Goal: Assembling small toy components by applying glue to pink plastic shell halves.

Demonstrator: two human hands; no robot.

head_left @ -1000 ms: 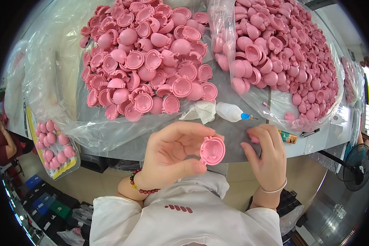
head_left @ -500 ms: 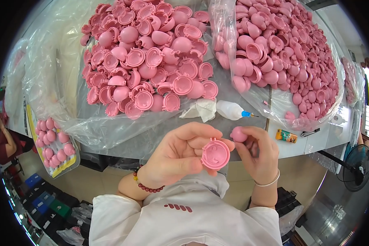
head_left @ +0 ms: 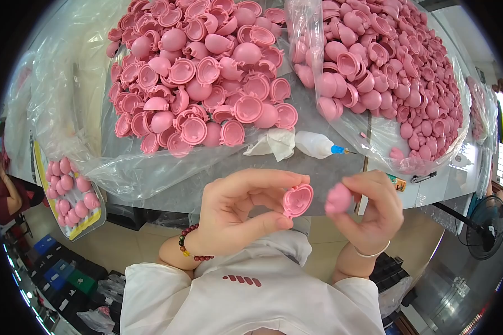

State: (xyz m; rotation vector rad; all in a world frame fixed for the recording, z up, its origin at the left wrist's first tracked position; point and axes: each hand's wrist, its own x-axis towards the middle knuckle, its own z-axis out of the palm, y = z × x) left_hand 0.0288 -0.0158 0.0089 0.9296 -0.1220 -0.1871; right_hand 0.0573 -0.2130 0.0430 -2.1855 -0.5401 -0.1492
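Note:
My left hand (head_left: 235, 204) pinches a pink plastic half shell (head_left: 298, 201) between thumb and fingertips, its hollow side tilted to the right. A short gap to the right, my right hand (head_left: 377, 212) grips a second pink shell piece (head_left: 338, 199), rounded and smeared by motion. Both hands are held up in front of the table's near edge. Just beyond them lie a white squeeze bottle (head_left: 314, 144) with a blue needle tip and a crumpled white tissue (head_left: 274, 143). Farther back, a heap of pink half shells (head_left: 198, 89) rests on clear plastic sheeting.
A clear bag (head_left: 349, 131) full of pink shells lies at the far right. At the left edge stands a tray (head_left: 88, 226) holding several pink rounded pieces. A small green-orange item (head_left: 397, 183) is partly behind my right hand. A black fan (head_left: 486, 229) stands at right.
My right hand has moved right and slightly down with its shell, widening the gap between the hands. My left hand has turned its half shell from facing up to tilted sideways.

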